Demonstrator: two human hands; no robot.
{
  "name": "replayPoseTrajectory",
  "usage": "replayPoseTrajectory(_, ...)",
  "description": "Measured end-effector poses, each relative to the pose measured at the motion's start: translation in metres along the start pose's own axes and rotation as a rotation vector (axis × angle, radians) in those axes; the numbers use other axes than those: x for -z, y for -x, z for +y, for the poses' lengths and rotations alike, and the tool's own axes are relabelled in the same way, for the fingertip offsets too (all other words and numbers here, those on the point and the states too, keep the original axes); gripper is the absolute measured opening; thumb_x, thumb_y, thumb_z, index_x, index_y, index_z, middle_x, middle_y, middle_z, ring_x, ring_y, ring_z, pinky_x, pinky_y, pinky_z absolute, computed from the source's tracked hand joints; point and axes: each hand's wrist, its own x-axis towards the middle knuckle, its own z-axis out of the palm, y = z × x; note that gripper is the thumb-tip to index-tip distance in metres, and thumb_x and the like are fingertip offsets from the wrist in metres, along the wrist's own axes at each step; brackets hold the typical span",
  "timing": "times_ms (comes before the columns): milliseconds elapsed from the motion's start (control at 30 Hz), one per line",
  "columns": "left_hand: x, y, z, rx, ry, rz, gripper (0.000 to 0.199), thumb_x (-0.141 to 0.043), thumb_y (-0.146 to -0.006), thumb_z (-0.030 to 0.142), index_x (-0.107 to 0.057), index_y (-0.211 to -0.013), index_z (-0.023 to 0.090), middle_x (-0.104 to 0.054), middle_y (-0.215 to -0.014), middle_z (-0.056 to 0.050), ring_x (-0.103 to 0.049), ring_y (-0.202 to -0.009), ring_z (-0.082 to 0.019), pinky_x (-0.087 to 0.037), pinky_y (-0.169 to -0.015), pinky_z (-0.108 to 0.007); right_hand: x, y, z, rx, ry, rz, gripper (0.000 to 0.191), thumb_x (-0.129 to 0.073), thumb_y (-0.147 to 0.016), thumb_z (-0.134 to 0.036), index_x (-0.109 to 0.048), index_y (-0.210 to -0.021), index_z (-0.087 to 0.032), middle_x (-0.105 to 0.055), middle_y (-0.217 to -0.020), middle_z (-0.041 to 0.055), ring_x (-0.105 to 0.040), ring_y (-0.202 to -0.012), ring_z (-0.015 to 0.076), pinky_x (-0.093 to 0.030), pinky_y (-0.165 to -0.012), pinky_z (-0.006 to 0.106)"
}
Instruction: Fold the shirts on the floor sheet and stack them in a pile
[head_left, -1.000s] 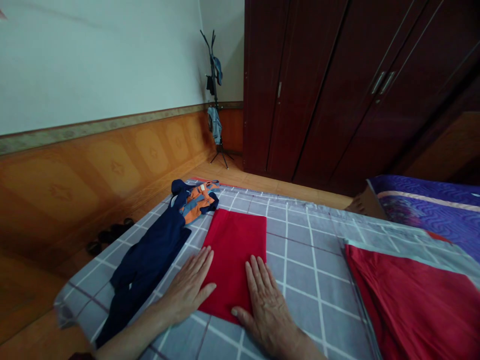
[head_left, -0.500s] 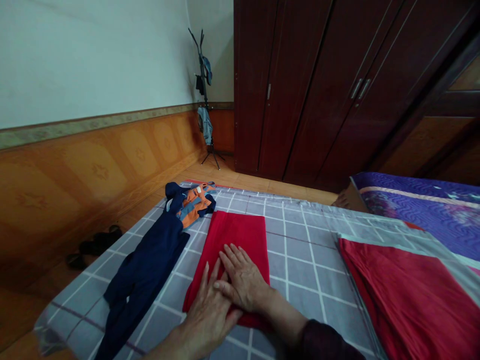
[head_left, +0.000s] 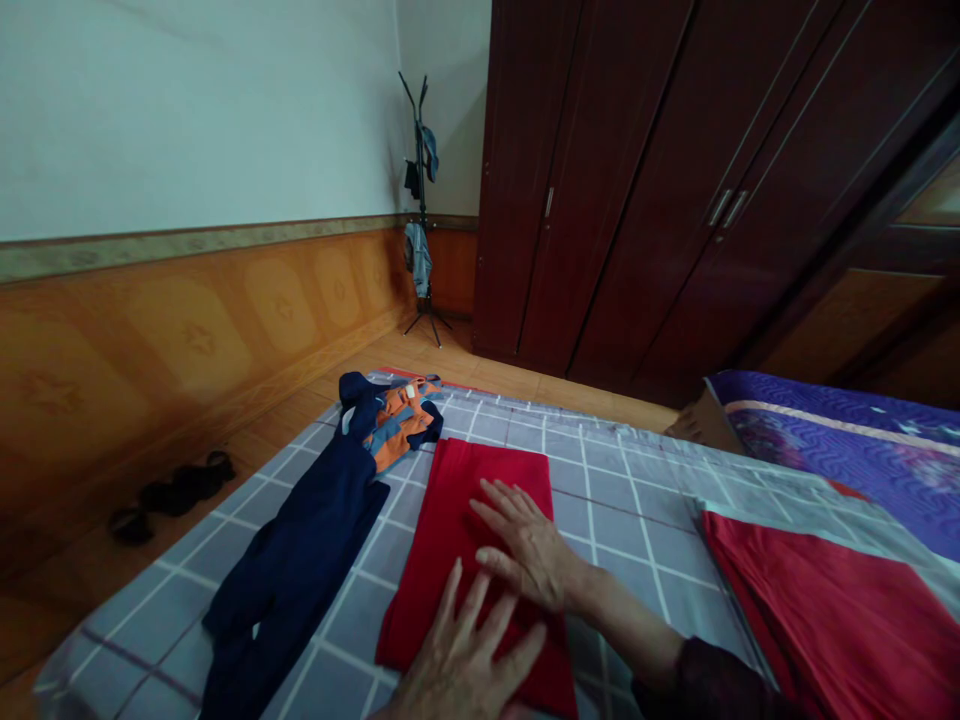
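Observation:
A folded red cloth (head_left: pixel 480 470) lies flat on the grey checked bedsheet (head_left: pixel 600 510). On its near part rests my left hand (head_left: pixel 469 645), fingers spread. My right hand (head_left: pixel 529 545) lies farther up on the same cloth, open and flat, with its thumb just above my left fingertips. Neither hand grips anything. Left of the red cloth are dark blue trousers (head_left: pixel 300 560) laid out lengthwise, with an orange and blue garment (head_left: pixel 397 420) at their far end.
More red fabric (head_left: pixel 832 600) lies at the right of the bed. A purple patterned bedspread (head_left: pixel 847 420) is beyond it. Dark shoes (head_left: pixel 180 488) stand on the floor at left. A coat rack (head_left: pixel 421 210) and a dark wooden wardrobe (head_left: pixel 600 190) are behind the bed.
My hands have moved apart on the red cloth: the left has slid nearer to me with its fingers spreading, and the right has shifted to the right. The camera view has tilted slightly.

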Motion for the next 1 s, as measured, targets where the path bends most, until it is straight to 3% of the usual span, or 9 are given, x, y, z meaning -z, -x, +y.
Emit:
replayPoseTrajectory(133,0.014,-0.024,-0.013,-0.240,0.221,-0.114,0.055,-0.045,-0.092,0.050,-0.031,-0.142,0.033,-0.048,-0.140,-0.002,-0.048,-0.123,-0.025,-0.042,-0.097,-0.037,0.001,0.002,-0.023,0.164,-0.165,-0.144,0.056,-0.032,-0.095,-0.053,-0.039,-0.142,-0.023,-0.024,-0.152,0.0099,-0.017,-0.141,0.0275,-0.016,-0.113,0.052)
replayPoseTrajectory(267,0.012,-0.035,-0.028,-0.286,0.344,-0.191,0.047,-0.041,-0.095,0.047,-0.034,-0.141,0.038,-0.050,-0.139,0.003,-0.052,-0.120,-0.022,-0.045,-0.091,-0.029,-0.004,-0.007,-0.014,0.253,-0.161,-0.161,0.050,-0.036,-0.095,-0.045,-0.039,-0.141,-0.025,-0.027,-0.151,0.0077,-0.018,-0.140,0.0261,-0.015,-0.113,0.051)
replayPoseTrajectory(400,-0.005,-0.034,-0.033,-0.284,0.359,-0.181,0.046,-0.042,-0.095,0.038,-0.033,-0.140,0.045,-0.045,-0.142,0.005,-0.049,-0.124,-0.024,-0.045,-0.092,-0.034,-0.012,-0.032,-0.002,0.296,-0.088,-0.148,0.056,-0.036,-0.094,-0.051,-0.034,-0.144,-0.025,-0.029,-0.151,0.0061,-0.018,-0.141,0.0234,-0.011,-0.115,0.047)
replayPoseTrajectory(500,-0.008,-0.035,-0.035,-0.332,0.308,-0.152,0.046,-0.040,-0.096,0.038,-0.030,-0.140,0.045,-0.037,-0.147,0.006,-0.035,-0.134,-0.027,-0.041,-0.100,-0.044,-0.016,-0.068,0.014,0.280,0.018,-0.112,0.060,-0.033,-0.094,-0.055,-0.033,-0.144,-0.022,-0.029,-0.151,0.0067,-0.018,-0.141,0.0226,-0.008,-0.116,0.043)
replayPoseTrajectory(633,0.000,-0.039,-0.038,-0.395,0.255,-0.146,0.046,-0.027,-0.100,0.038,-0.022,-0.145,0.037,-0.026,-0.153,0.004,-0.019,-0.141,-0.025,-0.032,-0.107,-0.052,-0.010,-0.125,0.043,0.104,0.170,-0.070,0.066,-0.035,-0.094,-0.054,-0.030,-0.145,-0.013,-0.025,-0.152,0.0128,-0.019,-0.140,0.0248,-0.014,-0.114,0.041)
replayPoseTrajectory(733,0.003,-0.039,-0.037,-0.397,0.259,-0.132,0.052,-0.031,-0.098,0.044,-0.018,-0.147,0.031,-0.023,-0.154,0.000,-0.019,-0.141,-0.028,-0.030,-0.106,-0.057,-0.003,-0.148,0.050,-0.032,0.197,-0.016,0.070,-0.037,-0.094,-0.050,-0.031,-0.143,0.000,-0.026,-0.148,0.0242,-0.020,-0.139,0.0331,-0.015,-0.113,0.048)
replayPoseTrajectory(833,0.001,-0.037,-0.035,-0.407,0.250,-0.114,0.054,-0.034,-0.097,0.044,-0.017,-0.147,0.031,-0.021,-0.154,-0.001,-0.022,-0.140,-0.028,-0.030,-0.105,-0.057,-0.005,-0.135,0.031,-0.039,0.194,0.015,0.075,-0.040,-0.092,-0.055,-0.030,-0.143,-0.001,-0.023,-0.149,0.0245,-0.017,-0.139,0.0346,-0.013,-0.113,0.049)
replayPoseTrajectory(900,0.000,-0.036,-0.034,-0.411,0.245,-0.103,0.052,-0.035,-0.098,0.041,-0.019,-0.147,0.031,-0.021,-0.154,-0.001,-0.024,-0.139,-0.027,-0.032,-0.106,-0.053,-0.013,-0.108,0.008,0.066,0.162,0.007,0.076,-0.041,-0.089,-0.060,-0.029,-0.145,-0.010,-0.021,-0.152,0.0164,-0.016,-0.141,0.0285,-0.012,-0.115,0.042)
replayPoseTrajectory(1000,-0.001,-0.035,-0.033,-0.399,0.278,-0.116,0.052,-0.034,-0.098,0.043,-0.020,-0.147,0.031,-0.027,-0.152,-0.001,-0.033,-0.135,-0.024,-0.039,-0.102,-0.040,-0.028,-0.067,-0.016,0.291,0.018,-0.019,0.074,-0.034,-0.090,-0.064,-0.028,-0.146,-0.016,-0.023,-0.153,0.0115,-0.016,-0.141,0.0235,-0.013,-0.115,0.040)
